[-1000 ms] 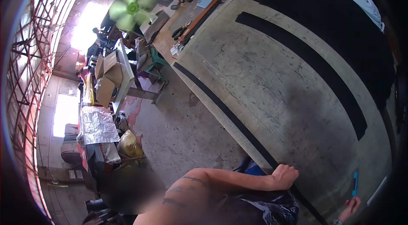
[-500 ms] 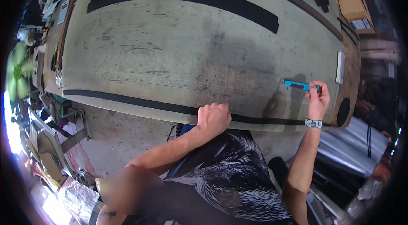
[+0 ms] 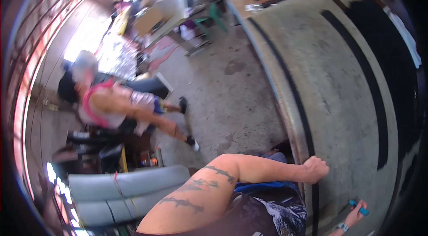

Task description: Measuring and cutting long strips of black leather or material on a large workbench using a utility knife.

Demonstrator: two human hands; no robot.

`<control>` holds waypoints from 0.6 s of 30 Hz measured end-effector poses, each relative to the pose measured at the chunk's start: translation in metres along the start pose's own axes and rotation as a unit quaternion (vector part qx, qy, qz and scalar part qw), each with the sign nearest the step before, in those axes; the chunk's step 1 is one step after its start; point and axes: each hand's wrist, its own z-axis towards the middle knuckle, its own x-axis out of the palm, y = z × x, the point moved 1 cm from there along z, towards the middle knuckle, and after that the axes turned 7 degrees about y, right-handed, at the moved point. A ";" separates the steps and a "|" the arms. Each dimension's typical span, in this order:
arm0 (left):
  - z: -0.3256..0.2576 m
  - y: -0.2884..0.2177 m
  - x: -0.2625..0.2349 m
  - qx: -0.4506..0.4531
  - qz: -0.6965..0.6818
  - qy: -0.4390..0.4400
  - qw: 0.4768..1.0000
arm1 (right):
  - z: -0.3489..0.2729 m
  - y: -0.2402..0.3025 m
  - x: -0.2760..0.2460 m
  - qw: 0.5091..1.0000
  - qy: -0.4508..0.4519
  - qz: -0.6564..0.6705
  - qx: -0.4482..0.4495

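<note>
While the left hand (image 3: 315,169), curled fist-like, covers part of a narrow black strip (image 3: 296,97) along the worktop's (image 3: 330,102) edge, likely steadying it (pinching unclear), the right hand (image 3: 356,213) grips a teal tool (image 3: 364,211).

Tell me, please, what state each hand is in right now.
Left hand: closed in a fist over the black strip; whether it grips anything cannot be told.
Right hand: closed, holding the teal tool.

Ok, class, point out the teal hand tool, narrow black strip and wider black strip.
Teal hand tool (image 3: 364,211), head view: exposed lower end.
Narrow black strip (image 3: 297,95), head view: middle stretch.
Wider black strip (image 3: 369,76), head view: middle stretch.
</note>
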 end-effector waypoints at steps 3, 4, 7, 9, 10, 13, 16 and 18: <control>0.011 0.006 0.008 -0.028 0.016 0.037 0.999 | -0.026 0.073 0.028 0.999 -0.010 0.009 -0.050; 0.012 0.006 0.012 -0.013 0.025 0.019 0.999 | -0.039 0.100 0.028 0.997 -0.031 0.023 -0.068; 0.010 0.003 0.010 -0.003 0.058 -0.010 0.998 | -0.035 0.117 0.027 0.998 -0.002 -0.056 -0.039; 0.015 -0.002 0.008 -0.008 0.072 0.000 0.997 | -0.047 0.145 0.026 0.998 0.007 -0.068 0.004; 0.018 -0.002 0.009 -0.004 0.076 -0.001 0.997 | -0.051 0.156 0.028 0.995 0.019 -0.085 0.053; 0.021 -0.005 0.018 0.018 0.070 -0.048 0.996 | -0.055 0.158 0.024 0.958 -0.027 -0.194 0.208; 0.026 -0.002 0.023 0.052 0.059 -0.058 0.995 | -0.062 0.118 0.015 0.936 -0.082 -0.307 0.152; 0.025 -0.012 0.031 0.082 0.019 -0.034 0.996 | -0.063 0.017 -0.011 0.981 0.026 0.083 0.171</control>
